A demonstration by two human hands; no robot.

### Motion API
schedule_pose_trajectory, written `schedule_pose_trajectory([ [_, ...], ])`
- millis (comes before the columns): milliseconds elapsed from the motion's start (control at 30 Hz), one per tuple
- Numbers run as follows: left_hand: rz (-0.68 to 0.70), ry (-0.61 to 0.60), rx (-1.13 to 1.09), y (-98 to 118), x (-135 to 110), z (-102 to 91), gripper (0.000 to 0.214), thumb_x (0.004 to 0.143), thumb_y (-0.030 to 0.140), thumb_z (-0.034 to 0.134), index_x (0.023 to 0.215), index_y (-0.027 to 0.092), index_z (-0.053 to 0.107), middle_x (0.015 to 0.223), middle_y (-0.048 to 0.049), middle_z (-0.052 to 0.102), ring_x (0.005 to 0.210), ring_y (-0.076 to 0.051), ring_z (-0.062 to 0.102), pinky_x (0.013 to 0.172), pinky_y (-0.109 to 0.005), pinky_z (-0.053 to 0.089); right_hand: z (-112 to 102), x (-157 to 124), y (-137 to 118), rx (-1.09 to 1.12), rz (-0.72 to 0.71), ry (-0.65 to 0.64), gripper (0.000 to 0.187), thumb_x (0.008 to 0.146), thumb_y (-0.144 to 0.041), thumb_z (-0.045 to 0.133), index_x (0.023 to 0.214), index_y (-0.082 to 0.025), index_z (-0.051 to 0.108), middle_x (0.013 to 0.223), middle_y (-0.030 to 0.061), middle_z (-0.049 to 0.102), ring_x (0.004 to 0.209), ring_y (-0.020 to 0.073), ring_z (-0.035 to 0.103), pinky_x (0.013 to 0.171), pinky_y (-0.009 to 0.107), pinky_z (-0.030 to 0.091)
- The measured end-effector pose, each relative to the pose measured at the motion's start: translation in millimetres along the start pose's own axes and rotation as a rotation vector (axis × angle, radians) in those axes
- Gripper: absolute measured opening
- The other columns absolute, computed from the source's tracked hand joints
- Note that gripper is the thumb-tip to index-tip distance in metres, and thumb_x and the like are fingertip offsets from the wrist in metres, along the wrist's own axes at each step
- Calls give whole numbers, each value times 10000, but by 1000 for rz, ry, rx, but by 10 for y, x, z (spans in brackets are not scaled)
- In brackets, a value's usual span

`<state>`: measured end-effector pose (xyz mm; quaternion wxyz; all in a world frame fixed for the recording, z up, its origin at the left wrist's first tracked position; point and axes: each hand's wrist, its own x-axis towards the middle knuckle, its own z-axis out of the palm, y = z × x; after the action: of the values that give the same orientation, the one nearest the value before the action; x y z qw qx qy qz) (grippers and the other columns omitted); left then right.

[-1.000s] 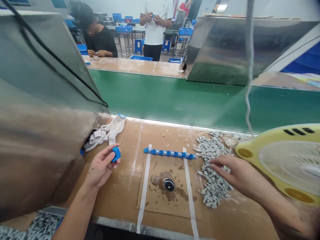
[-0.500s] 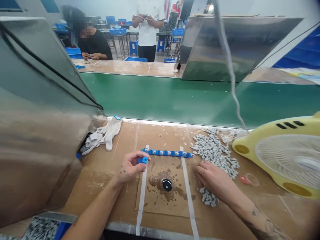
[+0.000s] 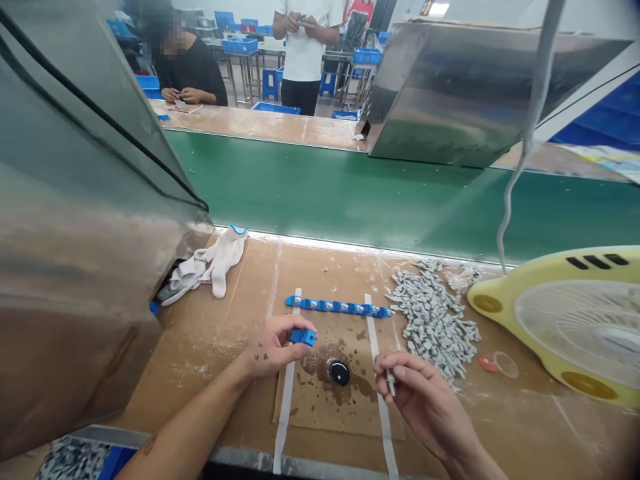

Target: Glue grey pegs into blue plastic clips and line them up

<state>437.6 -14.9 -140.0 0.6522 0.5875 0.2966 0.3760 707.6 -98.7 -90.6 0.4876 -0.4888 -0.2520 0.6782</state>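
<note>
My left hand [image 3: 273,347] pinches a small blue plastic part [image 3: 303,336] just left of a black round fixture [image 3: 339,372] set in a stained cardboard pad [image 3: 320,407]. My right hand [image 3: 420,397] holds a small grey piece [image 3: 391,383] between thumb and fingers, to the right of the fixture. A heap of the same grey pieces [image 3: 434,317] lies right of the pad. A row of blue parts [image 3: 339,307] sits along the pad's far edge.
A yellow fan [image 3: 570,320] stands at the right. White gloves [image 3: 213,263] lie beside a metal hood [image 3: 75,220] on the left. A green conveyor belt [image 3: 400,193] runs behind the bench. Two people work beyond it. A red ring [image 3: 485,361] lies near the fan.
My left hand has carried the blue part rightward to the black fixture. My right hand has left the grey heap with one piece and moved toward the pad.
</note>
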Motion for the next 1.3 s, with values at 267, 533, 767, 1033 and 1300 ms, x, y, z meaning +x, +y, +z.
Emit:
schedule_pose_trajectory([
  [267, -6, -9, 60, -30, -25, -28, 266, 848, 279, 739, 1075, 149, 694, 1004, -90, 665, 866, -165, 603, 767, -270, 467, -133, -122, 55, -40, 67, -19, 332, 792, -407, 841, 1052, -204, 799, 1090, 135, 736, 947, 224, 670, 829, 303, 552],
  [533, 34, -21, 97, -5, -10, -8, 227, 851, 239, 732, 1065, 170, 704, 1005, -70, 672, 885, -154, 598, 792, -254, 459, -423, -132, 18, -285, 97, 14, 362, 772, -407, 864, 1046, -195, 755, 1146, 129, 714, 1124, 297, 650, 1052, 458, 474],
  [767, 3, -7, 104, 17, 0, -8, 234, 845, 245, 736, 1062, 165, 701, 1011, -78, 670, 898, -170, 613, 796, -270, 476, -331, -78, 17, -264, 152, 126, 444, 605, -396, 961, 941, -182, 766, 1077, 119, 728, 1048, 297, 684, 988, 405, 516],
  [1033, 16, -23, 154, 36, 3, -3, 226, 857, 256, 720, 1055, 150, 700, 1016, -92, 675, 927, -188, 622, 803, -286, 477, -401, -128, 32, -334, 178, 95, 400, 612, -518, 925, 872, -229, 830, 1200, 124, 679, 1176, 339, 585, 1073, 446, 420],
  [1300, 29, -39, 254, 109, 12, 12, 219, 856, 280, 717, 1035, 154, 715, 1038, -93, 694, 929, -188, 631, 789, -278, 474, -288, -74, -75, -462, 78, -13, 297, 803, -472, 817, 983, -237, 802, 1050, 108, 745, 994, 258, 663, 870, 343, 529],
])
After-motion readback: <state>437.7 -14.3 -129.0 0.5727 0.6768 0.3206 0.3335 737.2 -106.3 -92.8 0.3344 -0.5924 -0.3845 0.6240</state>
